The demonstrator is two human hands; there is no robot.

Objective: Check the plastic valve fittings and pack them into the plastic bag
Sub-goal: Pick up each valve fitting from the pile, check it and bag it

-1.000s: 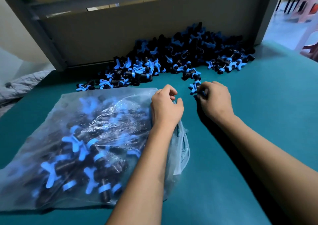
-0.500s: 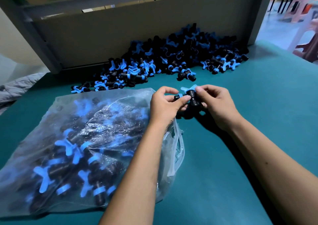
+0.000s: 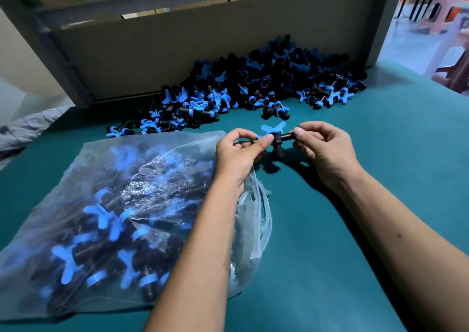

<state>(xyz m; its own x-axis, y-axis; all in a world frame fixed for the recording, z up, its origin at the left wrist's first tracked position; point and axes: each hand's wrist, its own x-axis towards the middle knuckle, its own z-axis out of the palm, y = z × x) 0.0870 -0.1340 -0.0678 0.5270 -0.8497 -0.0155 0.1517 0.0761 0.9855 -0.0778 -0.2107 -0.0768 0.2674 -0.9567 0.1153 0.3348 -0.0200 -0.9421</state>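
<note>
A black valve fitting (image 3: 277, 138) with a blue butterfly handle is held just above the table between both hands. My left hand (image 3: 238, 154) pinches its left end and my right hand (image 3: 322, 149) pinches its right stub. A clear plastic bag (image 3: 121, 220) holding several black and blue fittings lies flat at the lower left, its open mouth under my left wrist. A large pile of loose fittings (image 3: 248, 88) lies at the back of the table against a grey board.
The table (image 3: 355, 230) has a teal cover. A grey upright board (image 3: 177, 52) closes off the back. One stray fitting (image 3: 275, 110) lies just in front of the pile. Pink stools (image 3: 446, 27) stand beyond the table's right edge.
My right hand picked a fitting from the pile's edge and drew it back. My left hand left the bag and took hold of the fitting's other end.
</note>
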